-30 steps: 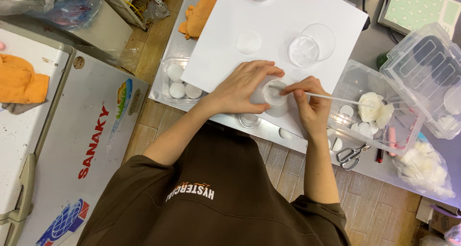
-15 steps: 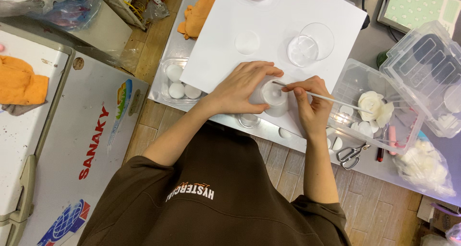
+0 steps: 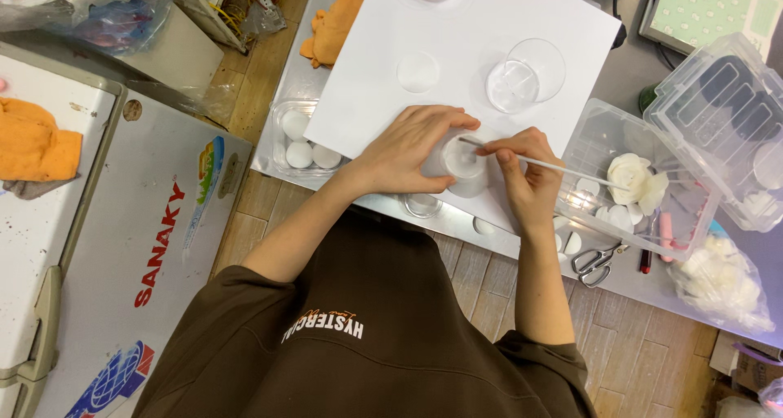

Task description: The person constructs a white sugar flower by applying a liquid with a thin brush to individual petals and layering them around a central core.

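My left hand (image 3: pixel 408 145) wraps around a small white cup (image 3: pixel 462 165) standing on the white sheet (image 3: pixel 457 43). My right hand (image 3: pixel 526 177) pinches a thin white stick (image 3: pixel 563 168), its tip resting on the cup's top near my left fingertips. The stick's far end points right, over a clear plastic box (image 3: pixel 644 185) that holds a white flower shape (image 3: pixel 636 181). The cup's contents are hidden by my fingers.
Two clear round dishes (image 3: pixel 522 75) lie on the sheet beyond my hands, another flat one (image 3: pixel 418 71) to their left. A clear tray with white balls (image 3: pixel 298 141) sits left, scissors (image 3: pixel 594 263) right, an orange cloth (image 3: pixel 333 22) far left, a clear lid (image 3: pixel 726 116) far right.
My right hand has shifted slightly, swinging the stick's tip further left across the cup's top. My left hand stays around the cup.
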